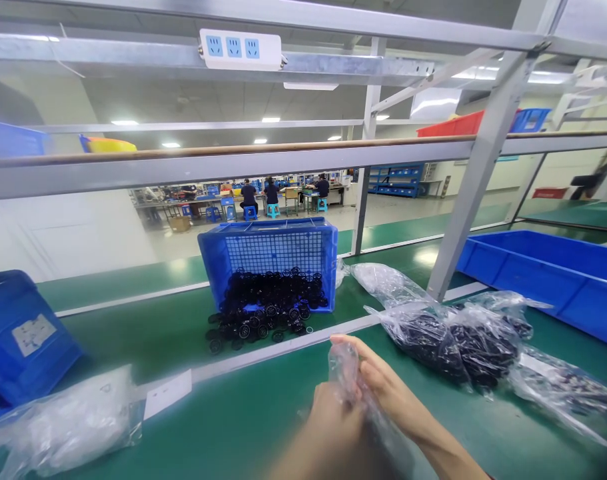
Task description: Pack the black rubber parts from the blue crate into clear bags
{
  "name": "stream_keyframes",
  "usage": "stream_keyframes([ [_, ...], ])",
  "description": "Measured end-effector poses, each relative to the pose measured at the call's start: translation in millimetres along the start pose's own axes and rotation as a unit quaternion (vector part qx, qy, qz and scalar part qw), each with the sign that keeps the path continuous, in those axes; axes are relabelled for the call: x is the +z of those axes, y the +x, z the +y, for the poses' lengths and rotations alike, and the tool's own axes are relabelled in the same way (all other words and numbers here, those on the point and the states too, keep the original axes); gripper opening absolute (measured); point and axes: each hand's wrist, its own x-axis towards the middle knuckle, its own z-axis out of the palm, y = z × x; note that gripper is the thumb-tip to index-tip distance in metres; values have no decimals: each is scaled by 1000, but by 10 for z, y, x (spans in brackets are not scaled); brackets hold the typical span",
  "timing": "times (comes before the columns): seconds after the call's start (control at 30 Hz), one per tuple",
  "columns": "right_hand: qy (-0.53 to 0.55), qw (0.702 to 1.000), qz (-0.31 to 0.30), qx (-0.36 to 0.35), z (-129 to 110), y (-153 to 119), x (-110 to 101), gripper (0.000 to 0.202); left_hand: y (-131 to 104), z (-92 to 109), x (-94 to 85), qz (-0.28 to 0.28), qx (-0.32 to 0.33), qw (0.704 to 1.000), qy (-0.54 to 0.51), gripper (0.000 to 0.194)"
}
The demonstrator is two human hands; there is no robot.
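Observation:
Low in the middle of the head view, my left hand (330,423) is blurred and closed on a clear plastic bag (344,367). My right hand (383,383) is beside it on the right, its fingers wrapped round the same bag, which hangs down between my wrists. What the bag contains cannot be made out. Beyond my hands, a blue crate (270,230) lies tipped with its opening towards me, and small black round parts (263,320) spill from it onto the green table (223,413).
Clear bags of black parts (448,340) lie to the right, near a large blue bin (548,267). At left are a bag of whitish parts (78,420), a paper slip (168,393) and another blue crate (23,333). A metal post (476,173) rises at right.

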Motion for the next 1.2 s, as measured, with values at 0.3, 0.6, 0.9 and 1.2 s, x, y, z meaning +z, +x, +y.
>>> stream_keyframes([
  [0.3, -61, 997, 32, -20, -36, 11, 23, 68, 53, 54, -89, 68, -10, 986, -154, 45],
  [0.6, -59, 994, 92, -13, 157, -23, 101, 76, 17, 70, -83, 127, 22, 988, -89, 43],
  [0.9, -148, 976, 158, -9, 140, -47, 245, 46, -18, 117, -156, 43, 54, 993, 97, 20],
  [1.2, -415, 904, 9, -104, 40, -237, -27, 30, 145, 63, -385, -69, -111, 966, -222, 23],
])
